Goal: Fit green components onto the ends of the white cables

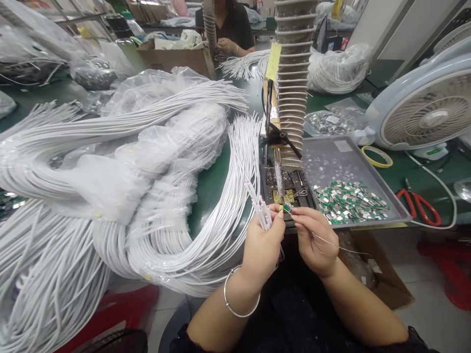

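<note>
Nearest, the left hand (262, 245), fingers closed, is gripping a bundle of cables (257, 203), their ends pointing up and away. The right hand (315, 240), just beside it, is pinching a green board (287, 209) lying right of the bundle, over the tabletop (213, 181) edge.

A single camera, worn on the person's head, looks forward and down over a green worktable (210, 184). It is near: the left hand (262, 245), closed on white wire ends (257, 206), and the right hand (315, 242), pinching a small green part (287, 209), sit just below centre toward 6 o'clock. A co-worker (232, 29) sits far off at 12 o'clock, a fan (427, 113) at 2 o'clock.
</note>
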The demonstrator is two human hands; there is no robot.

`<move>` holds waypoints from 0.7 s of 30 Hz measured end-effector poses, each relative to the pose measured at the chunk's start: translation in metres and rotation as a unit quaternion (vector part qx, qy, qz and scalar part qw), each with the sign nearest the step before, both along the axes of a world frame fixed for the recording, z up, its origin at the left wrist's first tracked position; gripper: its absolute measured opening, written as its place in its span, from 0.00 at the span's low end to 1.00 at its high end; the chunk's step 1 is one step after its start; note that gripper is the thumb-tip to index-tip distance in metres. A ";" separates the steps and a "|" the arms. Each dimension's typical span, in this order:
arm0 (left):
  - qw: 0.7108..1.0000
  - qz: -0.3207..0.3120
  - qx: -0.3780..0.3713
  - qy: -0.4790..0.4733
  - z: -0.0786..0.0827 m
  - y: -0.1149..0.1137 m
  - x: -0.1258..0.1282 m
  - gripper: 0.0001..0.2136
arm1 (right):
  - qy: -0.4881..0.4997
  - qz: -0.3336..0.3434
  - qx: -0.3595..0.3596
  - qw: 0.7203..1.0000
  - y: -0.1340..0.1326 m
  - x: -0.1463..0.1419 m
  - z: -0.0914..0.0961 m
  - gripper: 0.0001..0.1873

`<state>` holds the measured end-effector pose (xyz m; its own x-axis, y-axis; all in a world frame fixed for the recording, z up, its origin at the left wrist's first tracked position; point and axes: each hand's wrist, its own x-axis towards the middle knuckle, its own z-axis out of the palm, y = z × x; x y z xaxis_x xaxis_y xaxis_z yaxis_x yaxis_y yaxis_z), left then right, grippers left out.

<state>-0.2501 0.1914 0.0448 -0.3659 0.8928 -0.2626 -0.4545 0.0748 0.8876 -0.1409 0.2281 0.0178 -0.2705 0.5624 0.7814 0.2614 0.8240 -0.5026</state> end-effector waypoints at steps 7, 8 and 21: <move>1.000 0.002 0.003 -0.012 0.002 0.002 0.001 0.08 | -0.007 -0.013 0.012 1.000 0.001 -0.002 0.002 0.14; 1.000 0.003 0.003 -0.012 0.002 0.002 0.001 0.08 | -0.007 -0.014 0.012 1.000 0.001 -0.002 0.001 0.14; 1.000 0.004 0.016 -0.010 0.004 0.002 0.000 0.08 | -0.002 -0.014 0.012 1.000 0.002 -0.003 0.003 0.14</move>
